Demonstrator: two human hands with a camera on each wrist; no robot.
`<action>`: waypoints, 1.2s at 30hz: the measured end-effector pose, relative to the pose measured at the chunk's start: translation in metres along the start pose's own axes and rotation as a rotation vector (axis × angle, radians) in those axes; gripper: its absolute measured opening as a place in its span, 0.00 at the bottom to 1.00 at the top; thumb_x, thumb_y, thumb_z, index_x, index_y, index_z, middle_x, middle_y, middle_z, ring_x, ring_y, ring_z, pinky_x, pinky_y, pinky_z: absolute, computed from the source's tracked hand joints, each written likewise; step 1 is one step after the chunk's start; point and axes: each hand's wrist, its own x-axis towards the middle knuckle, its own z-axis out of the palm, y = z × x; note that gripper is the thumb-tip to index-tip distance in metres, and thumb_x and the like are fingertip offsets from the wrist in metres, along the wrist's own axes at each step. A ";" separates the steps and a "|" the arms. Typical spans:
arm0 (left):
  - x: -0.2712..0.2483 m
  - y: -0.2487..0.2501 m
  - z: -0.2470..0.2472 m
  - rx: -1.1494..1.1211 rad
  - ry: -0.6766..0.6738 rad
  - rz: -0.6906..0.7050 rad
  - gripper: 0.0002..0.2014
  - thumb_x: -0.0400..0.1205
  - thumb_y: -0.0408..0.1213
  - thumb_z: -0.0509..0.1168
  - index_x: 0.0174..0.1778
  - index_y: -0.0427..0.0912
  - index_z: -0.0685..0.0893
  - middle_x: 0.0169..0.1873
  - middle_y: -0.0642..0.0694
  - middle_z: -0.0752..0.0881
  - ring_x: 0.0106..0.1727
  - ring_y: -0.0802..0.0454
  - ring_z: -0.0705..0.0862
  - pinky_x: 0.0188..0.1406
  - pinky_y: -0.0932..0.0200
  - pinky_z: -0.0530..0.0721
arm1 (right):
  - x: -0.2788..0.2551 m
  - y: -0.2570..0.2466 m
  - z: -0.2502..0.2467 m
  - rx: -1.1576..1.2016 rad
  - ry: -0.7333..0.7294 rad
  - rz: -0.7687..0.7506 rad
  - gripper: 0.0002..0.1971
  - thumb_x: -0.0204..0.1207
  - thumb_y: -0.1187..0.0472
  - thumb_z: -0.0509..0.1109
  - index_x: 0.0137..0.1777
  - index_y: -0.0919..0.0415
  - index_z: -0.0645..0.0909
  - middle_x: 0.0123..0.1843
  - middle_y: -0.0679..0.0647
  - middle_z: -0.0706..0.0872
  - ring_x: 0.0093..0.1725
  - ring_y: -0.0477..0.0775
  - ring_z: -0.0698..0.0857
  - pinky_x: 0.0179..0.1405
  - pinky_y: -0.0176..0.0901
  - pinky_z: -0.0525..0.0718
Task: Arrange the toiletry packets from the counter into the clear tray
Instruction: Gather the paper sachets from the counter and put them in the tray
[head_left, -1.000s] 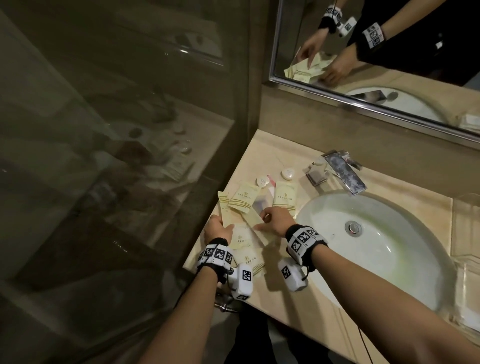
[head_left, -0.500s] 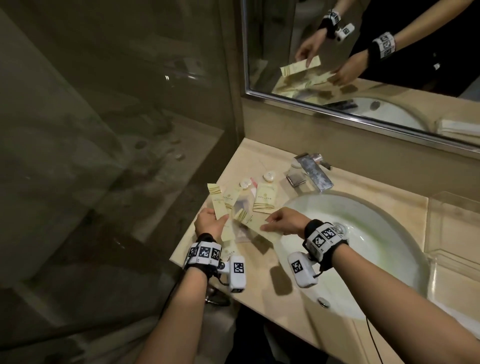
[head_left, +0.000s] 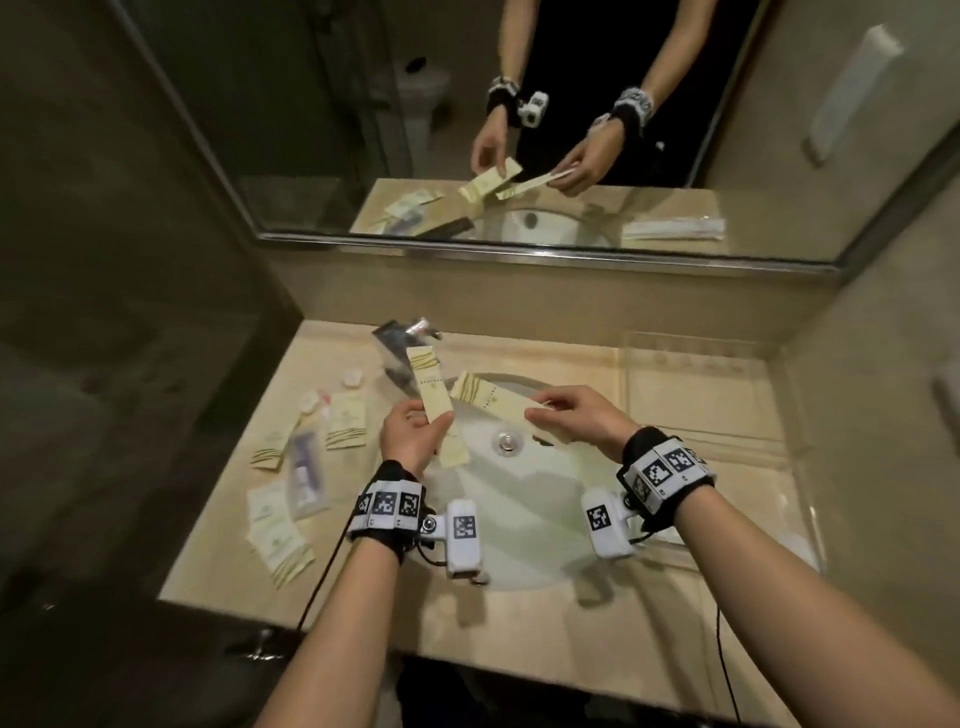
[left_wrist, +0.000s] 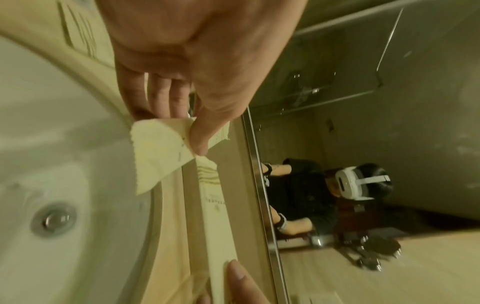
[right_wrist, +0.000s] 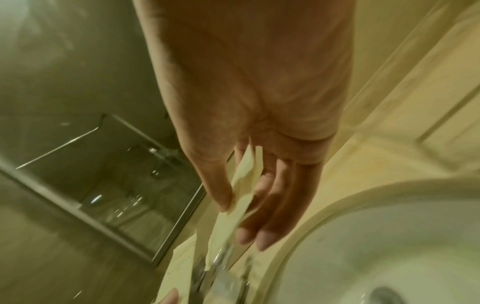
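My left hand (head_left: 421, 423) pinches a long cream packet (head_left: 432, 387) upright over the sink; the left wrist view shows my thumb on its lower end (left_wrist: 161, 152). My right hand (head_left: 545, 410) pinches a second long cream packet (head_left: 493, 405) between thumb and fingers, its striped end pointing at my left hand. That packet (right_wrist: 244, 185) also shows in the right wrist view. The two packets nearly meet above the basin. The clear tray (head_left: 701, 338) stands on the counter to the right of both hands. Several more packets (head_left: 345, 421) lie on the counter to the left.
The white sink basin (head_left: 519, 509) lies under my hands, with a chrome faucet (head_left: 397, 345) behind it. Two small round soaps (head_left: 353, 376) sit by the loose packets. A mirror (head_left: 519, 218) backs the counter and a dark glass partition (head_left: 130, 260) stands at the left.
Both hands have lifted off the packet pile on the left counter and moved right, over the sink, each with a long packet. My view has swung right, showing the tray.
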 end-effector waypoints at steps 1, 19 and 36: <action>-0.006 0.002 0.020 0.002 -0.037 0.008 0.14 0.72 0.32 0.76 0.48 0.45 0.80 0.51 0.37 0.88 0.53 0.39 0.88 0.56 0.38 0.87 | -0.010 0.010 -0.018 0.074 0.037 0.016 0.11 0.78 0.63 0.73 0.56 0.68 0.85 0.48 0.59 0.88 0.44 0.57 0.89 0.40 0.42 0.89; -0.051 -0.030 0.198 0.100 -0.376 -0.101 0.15 0.73 0.33 0.76 0.51 0.40 0.78 0.51 0.30 0.88 0.51 0.34 0.89 0.52 0.37 0.88 | -0.088 0.167 -0.142 0.475 0.765 0.422 0.13 0.68 0.60 0.82 0.44 0.67 0.84 0.35 0.61 0.88 0.24 0.49 0.82 0.21 0.37 0.82; -0.056 -0.040 0.207 0.185 -0.404 -0.093 0.19 0.72 0.36 0.77 0.55 0.38 0.79 0.43 0.35 0.86 0.51 0.33 0.89 0.53 0.34 0.87 | -0.052 0.193 -0.140 0.633 0.809 0.637 0.22 0.71 0.60 0.79 0.56 0.79 0.79 0.51 0.64 0.89 0.40 0.53 0.91 0.41 0.39 0.91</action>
